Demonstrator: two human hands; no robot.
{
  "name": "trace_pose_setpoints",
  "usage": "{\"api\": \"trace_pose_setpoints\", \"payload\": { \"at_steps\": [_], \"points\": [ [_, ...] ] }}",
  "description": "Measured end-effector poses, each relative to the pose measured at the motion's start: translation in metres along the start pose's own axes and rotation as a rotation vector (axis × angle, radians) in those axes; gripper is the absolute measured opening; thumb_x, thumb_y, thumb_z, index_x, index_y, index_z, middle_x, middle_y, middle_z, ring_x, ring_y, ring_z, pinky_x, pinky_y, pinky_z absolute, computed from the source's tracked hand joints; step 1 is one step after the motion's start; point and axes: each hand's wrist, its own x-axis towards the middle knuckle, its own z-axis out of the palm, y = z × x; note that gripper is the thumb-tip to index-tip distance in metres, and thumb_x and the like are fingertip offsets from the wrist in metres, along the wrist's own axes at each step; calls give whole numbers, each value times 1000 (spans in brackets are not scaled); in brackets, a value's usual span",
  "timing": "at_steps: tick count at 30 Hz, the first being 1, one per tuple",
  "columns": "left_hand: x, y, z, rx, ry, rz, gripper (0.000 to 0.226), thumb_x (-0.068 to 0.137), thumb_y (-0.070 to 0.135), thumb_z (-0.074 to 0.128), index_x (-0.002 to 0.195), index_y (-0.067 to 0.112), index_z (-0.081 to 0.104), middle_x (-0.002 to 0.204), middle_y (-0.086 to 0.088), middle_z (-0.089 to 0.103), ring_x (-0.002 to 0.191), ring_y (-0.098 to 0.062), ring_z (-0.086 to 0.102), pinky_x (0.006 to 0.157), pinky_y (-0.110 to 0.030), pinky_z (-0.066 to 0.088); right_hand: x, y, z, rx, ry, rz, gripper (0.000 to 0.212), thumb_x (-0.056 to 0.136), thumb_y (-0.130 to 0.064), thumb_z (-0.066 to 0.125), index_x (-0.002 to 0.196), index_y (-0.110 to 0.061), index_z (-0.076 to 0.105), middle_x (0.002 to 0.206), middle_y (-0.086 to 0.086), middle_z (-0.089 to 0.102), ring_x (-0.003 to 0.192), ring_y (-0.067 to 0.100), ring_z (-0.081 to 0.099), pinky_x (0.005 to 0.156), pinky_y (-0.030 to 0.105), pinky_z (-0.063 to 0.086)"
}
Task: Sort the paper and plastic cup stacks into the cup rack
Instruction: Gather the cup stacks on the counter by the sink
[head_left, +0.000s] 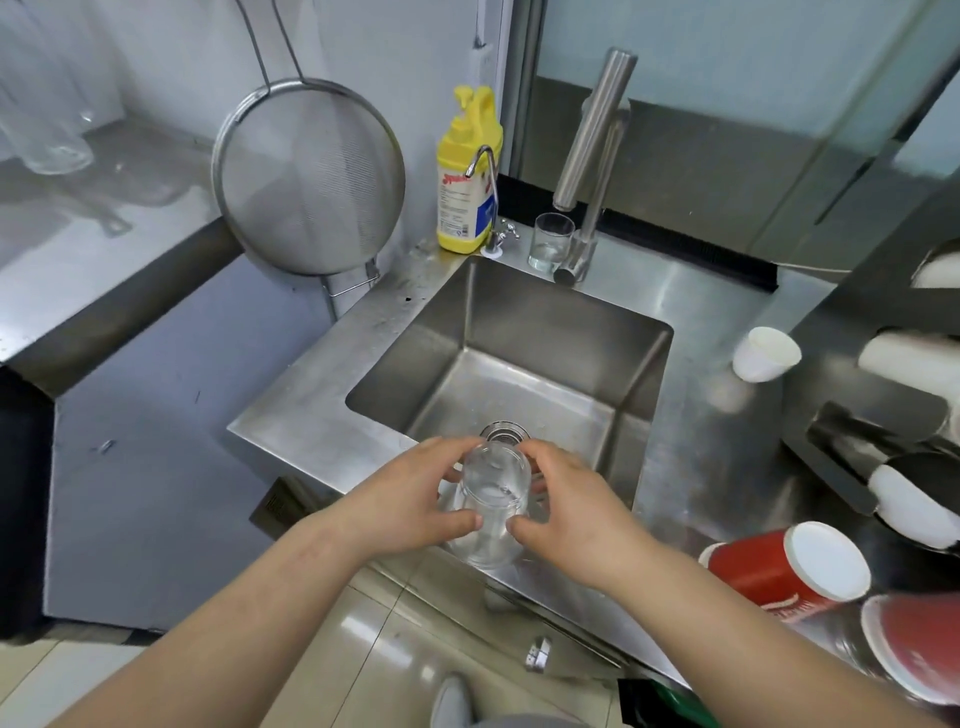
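Note:
A clear plastic cup stack (491, 506) is held over the near edge of the steel sink (519, 332). My left hand (410, 504) grips its left side and my right hand (569, 514) grips its right side. The black cup rack (852, 306) stands at the right edge, with white cup stacks (906, 364) lying in its slots. Red paper cups (789, 574) lie on their sides on the counter at the lower right. A single white paper cup (766, 354) lies tilted on the counter in front of the rack.
A yellow soap bottle (467, 176) stands at the sink's back corner, beside a small tap and a glass tumbler (550, 241). A tall steel faucet (592, 156) rises behind the sink. A round mesh strainer (309, 176) hangs on the left wall.

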Motion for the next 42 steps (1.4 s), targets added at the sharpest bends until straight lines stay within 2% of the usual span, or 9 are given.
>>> {"api": "trace_pose_setpoints", "payload": {
  "at_steps": [5,14,18,22,25,31,35,39,42],
  "points": [
    [0,-7,6,-10,-11,-23,63,77,34,75,131,41,42,127,16,50,111,2,53,85,-13,45,0,4,5,20,-9,9,68,74,-20,70,135,-27,42,129,-2,53,111,15,57,97,31,46],
    [-3,-3,3,30,-38,-14,77,74,40,75,140,43,34,131,21,45,114,2,50,90,-14,41,0,5,-2,-32,-66,-34,72,76,-23,67,141,-26,38,134,0,50,123,16,49,106,32,41],
    [-4,8,-7,69,-41,0,76,78,43,74,141,45,32,128,21,44,112,5,48,90,-11,41,2,5,-15,-137,-113,-58,64,79,-30,65,138,-27,40,131,0,52,121,18,49,102,34,42],
    [3,28,-25,215,-55,25,72,87,40,66,147,32,29,128,12,49,109,-1,49,80,2,33,4,2,-41,-345,-200,-127,45,86,-34,60,128,-20,52,123,6,56,116,24,52,99,34,42],
    [14,52,-44,368,-73,102,61,90,41,62,144,27,38,126,9,55,100,3,44,77,4,30,1,0,-66,-519,-312,-110,43,87,-39,56,126,-22,52,122,7,55,113,29,56,94,41,48],
    [45,110,-53,722,-385,193,53,89,54,55,137,36,44,129,9,55,99,-8,54,95,-28,44,-29,3,-115,-694,-421,-102,50,90,-42,55,137,-28,44,129,6,54,117,29,53,93,38,48],
    [65,153,-29,852,-546,272,51,90,53,54,137,39,42,134,14,51,117,-11,51,79,-16,43,-64,17,-143,-698,-397,-71,49,92,-41,53,138,-26,44,131,5,54,118,28,52,91,36,46],
    [84,190,12,902,-633,349,55,89,54,53,140,38,40,139,9,51,123,-15,51,103,-34,42,-102,41,-164,-651,-332,-12,50,91,-43,53,138,-29,44,132,5,54,119,26,52,95,37,46],
    [93,209,43,907,-695,389,56,91,52,53,142,35,38,139,7,50,122,-16,52,103,-33,41,-129,60,-175,-617,-304,44,49,92,-42,53,138,-29,44,129,4,56,117,26,53,94,38,47]
  ]
}}
